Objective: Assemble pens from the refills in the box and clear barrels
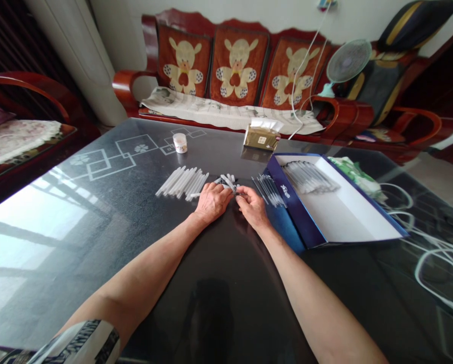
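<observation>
My left hand (212,202) is closed at the middle of the dark table, its fingers curled round a white pen barrel (195,195) whose end sticks out to the left. Facing it, my right hand (252,206) pinches thumb against fingers at the barrel's other end; what lies between them is too small to make out. More white pen barrels (183,182) lie side by side beyond my left hand. Just past my fingertips is a small pile of short white and grey pieces (226,179). Thin dark pen refills (270,190) lie to the right of my right hand.
A blue box (326,241) with a white inside holds a bundle of clear pens (310,177). Behind stand a small white cup (180,143) and a tissue pack (262,136). White cables (434,253) and a green-white bag (353,174) lie right of the box.
</observation>
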{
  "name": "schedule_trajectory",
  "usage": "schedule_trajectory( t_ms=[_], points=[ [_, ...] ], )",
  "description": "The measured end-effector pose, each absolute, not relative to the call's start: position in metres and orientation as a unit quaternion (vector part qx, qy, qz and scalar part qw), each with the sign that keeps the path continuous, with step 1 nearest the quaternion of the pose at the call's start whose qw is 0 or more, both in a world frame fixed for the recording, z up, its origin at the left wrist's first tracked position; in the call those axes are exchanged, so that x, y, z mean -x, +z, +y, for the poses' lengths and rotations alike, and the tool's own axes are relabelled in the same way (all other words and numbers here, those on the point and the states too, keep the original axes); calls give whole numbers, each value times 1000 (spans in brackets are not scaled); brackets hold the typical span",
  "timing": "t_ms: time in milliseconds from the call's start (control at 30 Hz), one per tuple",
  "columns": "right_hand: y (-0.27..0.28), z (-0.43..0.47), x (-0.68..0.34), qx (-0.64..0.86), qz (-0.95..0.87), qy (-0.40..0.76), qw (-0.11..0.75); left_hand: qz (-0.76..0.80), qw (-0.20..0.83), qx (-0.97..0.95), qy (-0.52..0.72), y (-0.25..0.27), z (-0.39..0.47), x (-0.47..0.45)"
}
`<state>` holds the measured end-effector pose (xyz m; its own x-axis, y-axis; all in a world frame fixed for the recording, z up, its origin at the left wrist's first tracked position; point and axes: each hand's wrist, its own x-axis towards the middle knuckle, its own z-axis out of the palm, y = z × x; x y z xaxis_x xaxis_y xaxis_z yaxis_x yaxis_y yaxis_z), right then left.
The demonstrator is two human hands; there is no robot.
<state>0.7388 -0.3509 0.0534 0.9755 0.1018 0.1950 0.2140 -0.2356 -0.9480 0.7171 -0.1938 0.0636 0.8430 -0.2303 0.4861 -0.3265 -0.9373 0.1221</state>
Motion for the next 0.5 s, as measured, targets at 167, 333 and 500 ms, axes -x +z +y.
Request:
schedule_trajectory(
  t_ms=[167,333,500],
  points=[
    [57,-350,-739,787,-43,-36,615,-147,89,-955,240,63,-194,-717],
    [47,-351,-743,799,-89,-42,593,-151,87,-955,242,63,-194,-717],
    [53,-353,-740,779,-93,-33,619,-147,104,-955,237,64,-195,-716]
  ],
)
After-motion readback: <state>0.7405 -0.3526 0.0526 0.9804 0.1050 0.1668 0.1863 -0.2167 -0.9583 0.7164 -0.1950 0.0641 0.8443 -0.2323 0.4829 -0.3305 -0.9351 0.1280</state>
